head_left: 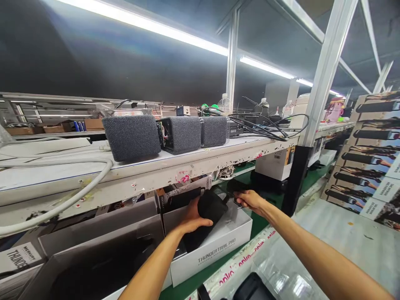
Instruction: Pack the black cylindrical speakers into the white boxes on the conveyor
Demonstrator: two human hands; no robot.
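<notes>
My left hand is wrapped around a black portable speaker, which is tilted over an open white box printed THUNDERTRAIL PRO. The lower end of the speaker reaches inside the box walls. Just right of the speaker's upper end, my right hand is closed with its fingers pinched together. A dark, thin piece lies between those fingers and the speaker, too unclear to name. Clear plastic wrap shows in the box beside the speaker.
Grey fabric-covered speaker housings stand on the shelf above my hands, near black cables. A thick white cable hangs over its edge. Left is another open box. Printed cartons are stacked at right, beside a metal post.
</notes>
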